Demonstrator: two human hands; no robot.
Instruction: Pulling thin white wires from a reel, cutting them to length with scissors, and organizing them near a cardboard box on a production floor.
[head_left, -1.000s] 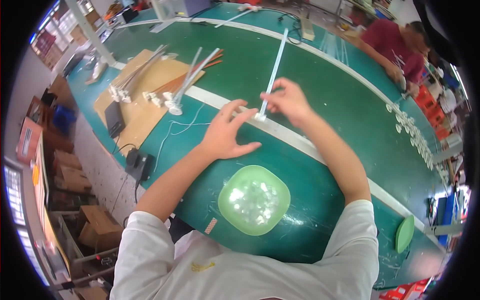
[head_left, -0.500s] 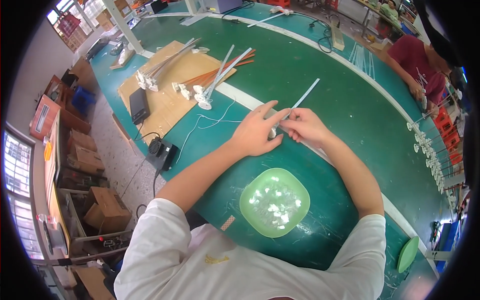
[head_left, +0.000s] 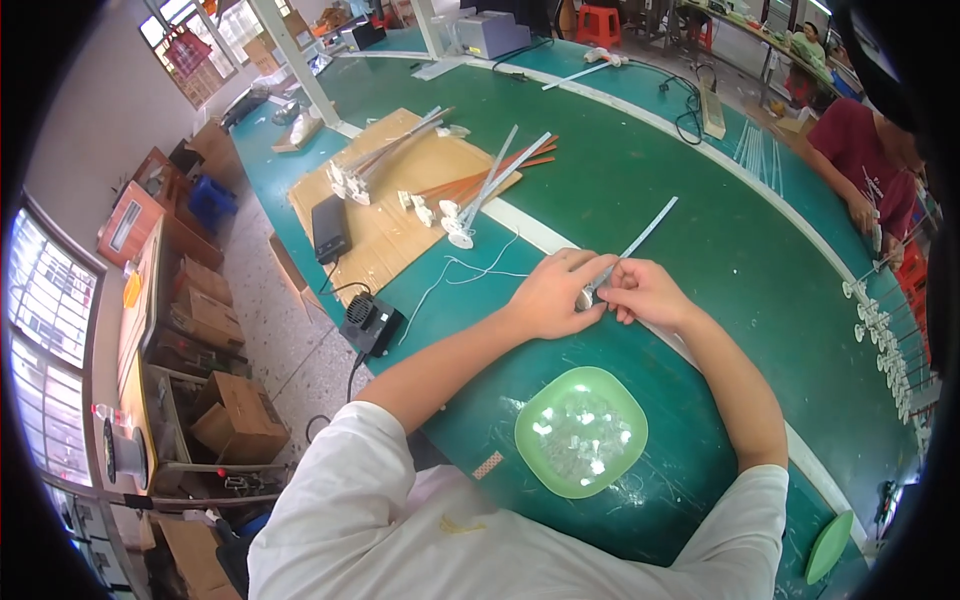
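Note:
A narrow pale strip [head_left: 652, 226] with a round whitish end piece [head_left: 587, 297] lies slantwise between my hands over the green table. My left hand [head_left: 556, 297] is curled around that end piece, thumb and forefinger on either side of it. Pinched together right beside it are the fingers of my right hand [head_left: 648, 294]; whatever they hold is too small or hidden to make out. Closer to me stands a light green bowl [head_left: 578, 379], with many small clear shiny flakes [head_left: 590, 435] inside.
Bundles of white-headed strips [head_left: 460, 228] lie on a cardboard sheet [head_left: 385, 262], next to a black box [head_left: 331, 228]. Nearer are a black device with a cord [head_left: 370, 322] and a loose white wire [head_left: 447, 272]. At the right, a co-worker [head_left: 858, 150] handles similar pieces by a rack [head_left: 882, 345].
The whole view has shifted, so the table sits lower and farther right. My left fingers, spread before, have drawn in around the strip's end; my right hand stays pinched beside it.

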